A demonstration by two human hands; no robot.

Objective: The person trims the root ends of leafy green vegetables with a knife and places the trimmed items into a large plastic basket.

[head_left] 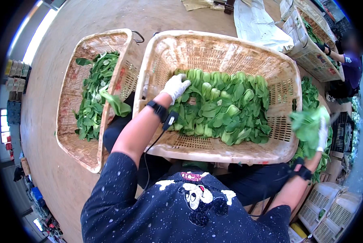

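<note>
A large pale plastic basket (165,152) stands in front of me, with rows of green bok choy (224,109) laid inside. My left hand (176,87), in a white glove, is inside the basket at the left end of the rows. Its fingers are curled against a bok choy there, whose lower part is hidden beneath the hand. Outside the right rim, my gloved right hand (323,131) grips a leafy bok choy (306,129), both smeared by motion. More loose bok choy (309,90) lies heaped below and around that hand.
At the left, a second basket (64,121) holds loose greens, and one bok choy (116,103) hangs over its rim. A person (349,60) works by another basket (301,44) at the far right. Stacked crates (323,202) stand at lower right; white sheeting (258,26) lies behind.
</note>
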